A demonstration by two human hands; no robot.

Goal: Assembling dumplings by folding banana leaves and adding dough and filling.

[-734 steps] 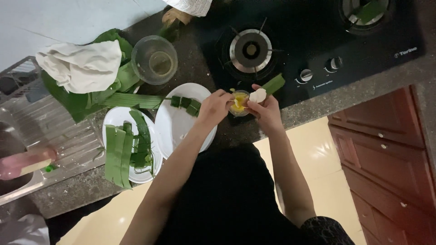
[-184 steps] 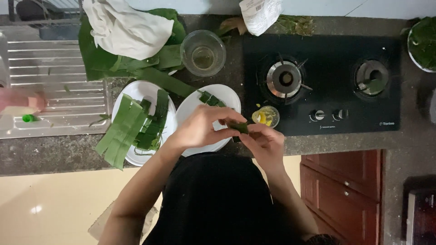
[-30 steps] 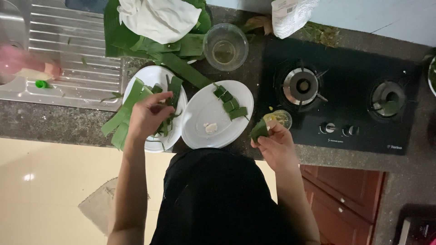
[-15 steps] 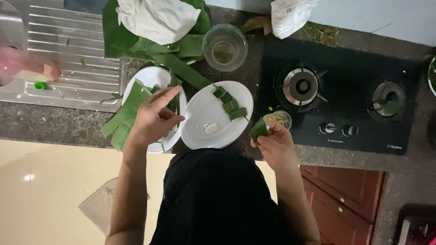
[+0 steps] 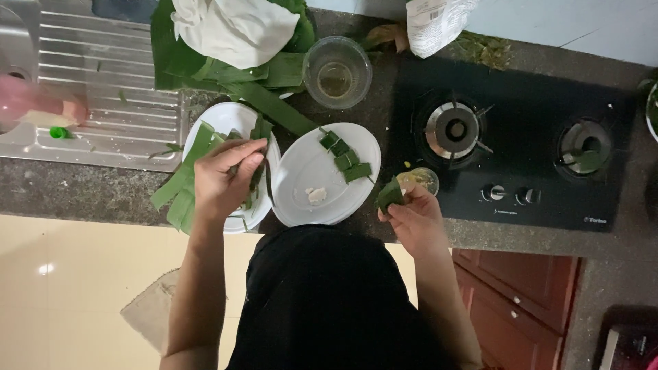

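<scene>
Green leaf strips (image 5: 184, 185) lie heaped on one of two white oval plates (image 5: 301, 179), the one at nine o'clock; the pile is too tangled to count, and some strips hang over that plate's rim onto the speckled stone counter (image 5: 82, 192). The person's left hand (image 5: 223, 179) rests on this pile, fingers curled and pinched on a thin strip. The second plate, at centre, carries three small folded leaf parcels (image 5: 345, 159) in a row toward one o'clock and a white dab near its middle, most of its smooth surface bare. The right hand (image 5: 415, 218), at three o'clock from that plate, is closed around one folded leaf packet (image 5: 391, 195), held just beside a small round cup of yellow filling (image 5: 419, 179). One clear glass bowl (image 5: 337, 71) stands at twelve o'clock, next to large leaves under a crumpled white cloth (image 5: 229, 29). A black glass hob (image 5: 514, 147) with two burners fills the right; a ribbed steel drainboard (image 5: 103, 103) lies left.
</scene>
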